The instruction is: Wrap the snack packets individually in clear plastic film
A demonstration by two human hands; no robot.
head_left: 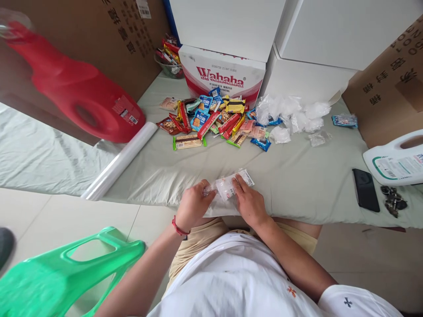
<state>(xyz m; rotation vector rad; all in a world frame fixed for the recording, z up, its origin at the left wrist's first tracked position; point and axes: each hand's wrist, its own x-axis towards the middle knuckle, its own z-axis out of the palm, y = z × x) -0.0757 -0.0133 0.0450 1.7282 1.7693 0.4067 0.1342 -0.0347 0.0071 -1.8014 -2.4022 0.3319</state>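
Note:
At the cloth's front edge lies a small white snack packet [228, 187] with faint printing, its left part covered in crinkled clear plastic film [209, 190]. My left hand [194, 203], with a red cord bracelet on the wrist, is closed in a pinch on the film at the packet's left end. My right hand [250, 202] grips the packet's right part, fingers laid over its top; the thumb is mostly hidden. Beyond them is a pile of colourful wrapped snacks [206, 116]. Beside it, several bundles wrapped in clear plastic [297, 112] are heaped together.
A roll of clear film [120, 160] and a red jug [82, 92] are at left. A Wahaba-like printed carton [224, 72] stands behind the snacks. At right are a phone [365, 189], keys [393, 200] and a white jug [396, 158]. A green stool [66, 268] stands below.

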